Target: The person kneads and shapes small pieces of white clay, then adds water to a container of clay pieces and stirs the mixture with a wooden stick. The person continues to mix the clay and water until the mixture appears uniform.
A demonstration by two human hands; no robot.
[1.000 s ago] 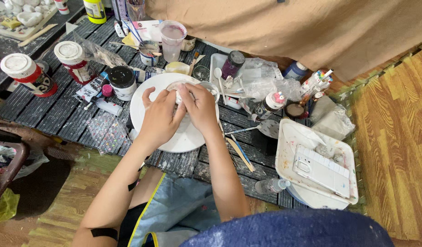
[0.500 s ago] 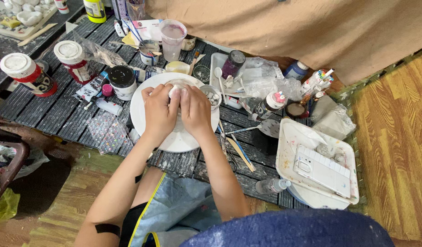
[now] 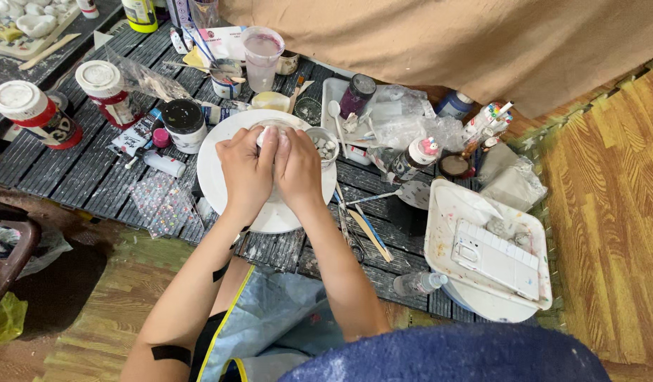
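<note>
Both hands meet over a round white plate [image 3: 220, 191] that lies on the dark slatted bench [image 3: 71, 184]. The left hand [image 3: 246, 172] and the right hand [image 3: 298, 170] are pressed side by side, their fingers [image 3: 268, 141] curled together around a small pale lump [image 3: 264, 129] at the far edge of the plate; most of the lump is hidden by the fingers, so its shape cannot be told. Just right of the right hand, touching the plate's rim, stands a small cup [image 3: 323, 145] filled with light pebbly bits. Left of the plate stands a black-lidded jar [image 3: 182, 124], and further left are two red jars with white lids [image 3: 29, 113]. On the far side is a clear plastic cup [image 3: 262, 56] of cloudy liquid. Right of the plate, thin sticks and brushes [image 3: 365, 230] lie across the slats, near a small palette knife [image 3: 401, 194]. At the near right sits a white tray [image 3: 447, 212] holding a white rectangular box [image 3: 497, 257], with a small clear bottle [image 3: 418, 283] lying on its side just beside the tray. A blue apron [image 3: 270, 318] covers the person's lap.
</note>
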